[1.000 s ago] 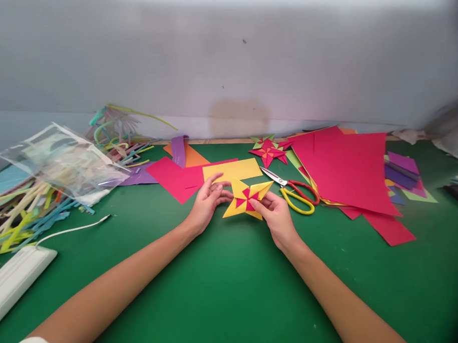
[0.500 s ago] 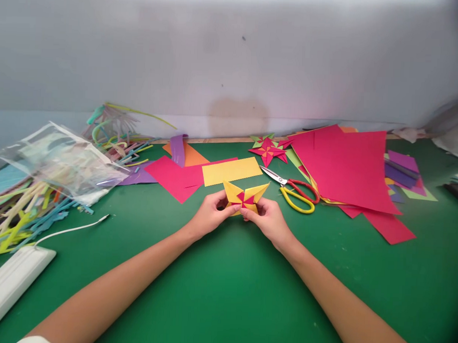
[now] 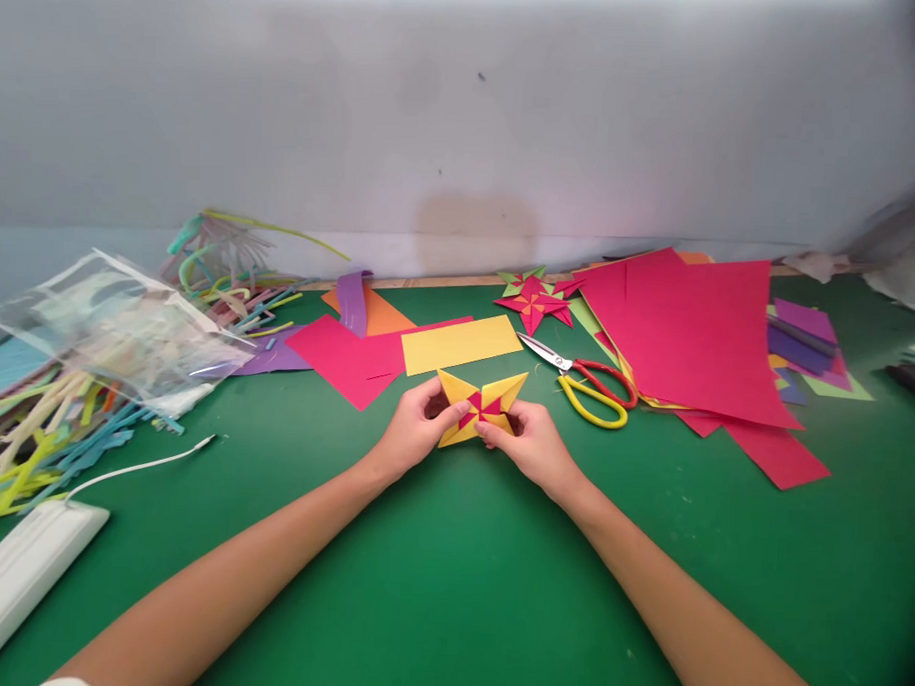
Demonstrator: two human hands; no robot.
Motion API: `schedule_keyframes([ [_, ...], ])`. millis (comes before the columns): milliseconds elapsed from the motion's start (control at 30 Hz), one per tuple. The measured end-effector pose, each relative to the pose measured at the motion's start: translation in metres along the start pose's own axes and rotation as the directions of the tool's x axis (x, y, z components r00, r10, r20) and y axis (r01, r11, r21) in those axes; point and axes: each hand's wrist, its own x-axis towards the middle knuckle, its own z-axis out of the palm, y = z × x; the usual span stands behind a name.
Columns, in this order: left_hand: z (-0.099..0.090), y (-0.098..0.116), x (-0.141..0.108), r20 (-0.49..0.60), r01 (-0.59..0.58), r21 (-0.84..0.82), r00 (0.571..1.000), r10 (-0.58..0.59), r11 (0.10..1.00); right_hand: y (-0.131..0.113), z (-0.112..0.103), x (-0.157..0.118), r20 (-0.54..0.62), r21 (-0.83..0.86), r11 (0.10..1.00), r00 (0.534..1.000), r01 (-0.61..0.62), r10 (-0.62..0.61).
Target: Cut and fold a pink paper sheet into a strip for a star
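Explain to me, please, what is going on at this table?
A person holds a yellow and red folded star in both hands: the left hand grips its left side, the right hand its right side. Beyond it lies a yellow paper. The scissors lie to the right, untouched, and red stars lie farther back.

Craft workspace | green table [image 3: 449, 583] | scissors [image 3: 560, 364] | coloured sheets [image 3: 698, 336] | folded paper star [image 3: 479, 397]
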Motion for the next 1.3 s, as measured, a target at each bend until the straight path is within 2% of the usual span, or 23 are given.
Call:
schedule_keyframes([
  [167, 0.0, 0.0, 0.0, 0.018, -0.004, 0.001, 1.0, 0.004, 1.0, -0.001, -0.001, 0.001, 0.039, 0.1, 0.995, 0.999, -0.021, 0.017],
  [400, -0.001, -0.003, 0.0, 0.056, 0.009, -0.02, 0.998, -0.008, 1.0, 0.0, -0.004, 0.001, 0.065, 0.0, 1.0, 0.998, 0.021, -0.021],
  [567, -0.001, -0.003, -0.001, 0.061, -0.005, -0.011, 0.998, 0.005, 1.0, -0.002, -0.004, 0.001, 0.084, 0.014, 1.0, 0.996, 0.009, -0.01],
  [667, -0.001, -0.003, -0.001, 0.069, -0.03, -0.017, 0.997, 0.031, 0.999, -0.004, -0.003, 0.001, 0.056, 0.074, 0.997, 0.998, -0.002, -0.002],
  [800, 0.0, -0.003, -0.003, 0.118, -0.114, 0.02, 0.987, 0.111, 0.993, -0.006, -0.003, 0.002, -0.026, 0.2, 0.98, 0.999, -0.021, 0.026],
  [900, 0.0, -0.002, -0.006, 0.07, -0.225, 0.151, 0.974, 0.216, 0.963, -0.006, -0.004, 0.002, -0.054, 0.143, 0.988, 0.997, 0.06, -0.053],
  [967, -0.001, -0.001, -0.009, 0.003, -0.339, 0.245, 0.937, 0.349, 0.908, -0.007, -0.006, 0.001, -0.106, 0.05, 0.987, 0.984, 0.15, -0.144],
  [1033, -0.003, 0.001, -0.011, -0.05, -0.443, 0.314, 0.875, 0.481, 0.84, -0.008, -0.007, 0.001, -0.191, 0.038, 0.983, 0.967, 0.179, -0.169],
  [1100, -0.005, 0.002, -0.013, -0.09, -0.506, 0.371, 0.815, 0.572, 0.779, -0.01, -0.007, 0.0, -0.246, 0.162, 0.98, 0.967, 0.114, -0.071],
  [1167, -0.007, 0.003, -0.012, -0.098, -0.521, 0.429, 0.785, 0.612, 0.738, -0.013, -0.006, -0.002, -0.184, 0.33, 0.944, 0.98, -0.011, 0.076],
  [1233, -0.008, 0.003, -0.011, -0.067, -0.512, 0.487, 0.786, 0.614, 0.708, -0.015, -0.003, -0.005, -0.05, 0.399, 0.909, 0.987, -0.123, 0.156],
  [1300, -0.008, 0.003, -0.009, -0.022, -0.492, 0.507, 0.813, 0.581, 0.708, -0.015, 0.0, -0.007, 0.046, 0.385, 0.907, 0.985, -0.172, 0.167],
])
